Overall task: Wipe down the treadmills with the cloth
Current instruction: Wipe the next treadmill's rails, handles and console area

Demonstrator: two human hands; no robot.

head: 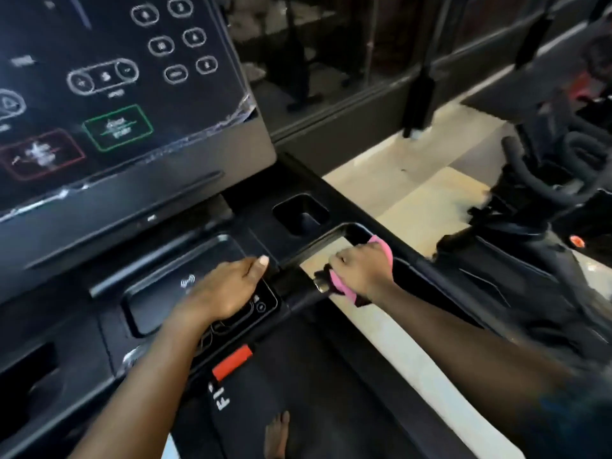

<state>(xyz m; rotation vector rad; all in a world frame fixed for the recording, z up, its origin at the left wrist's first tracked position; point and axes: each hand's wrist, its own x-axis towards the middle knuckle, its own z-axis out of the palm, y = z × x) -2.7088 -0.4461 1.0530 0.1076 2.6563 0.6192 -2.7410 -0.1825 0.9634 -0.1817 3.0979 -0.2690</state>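
Below the handlebar (303, 294), closest in, a bare foot (276, 432) stands on the treadmill belt (298, 376), and a red safety clip (231, 361) sits at the console's lower edge, where a passing forearm could probably knock it loose. Just left of the handlebar, the left hand (228, 289) lies on the control pad (265, 301), fingers straight and close together, thumb lifted; weight there may press a button unintended. On the handlebar itself, the right hand (361, 273) curls its fingers round the pink cloth (337, 281), which wraps the bar. The bar's loop closes tightly just beyond, so knuckles or cloth could catch at that corner; the run toward the person looks freer. Beyond the handlebar sits a cup holder (301, 213), up and left the touch panel (116, 94), and to the right pale floor (414, 200) before an exercise bike (546, 200).
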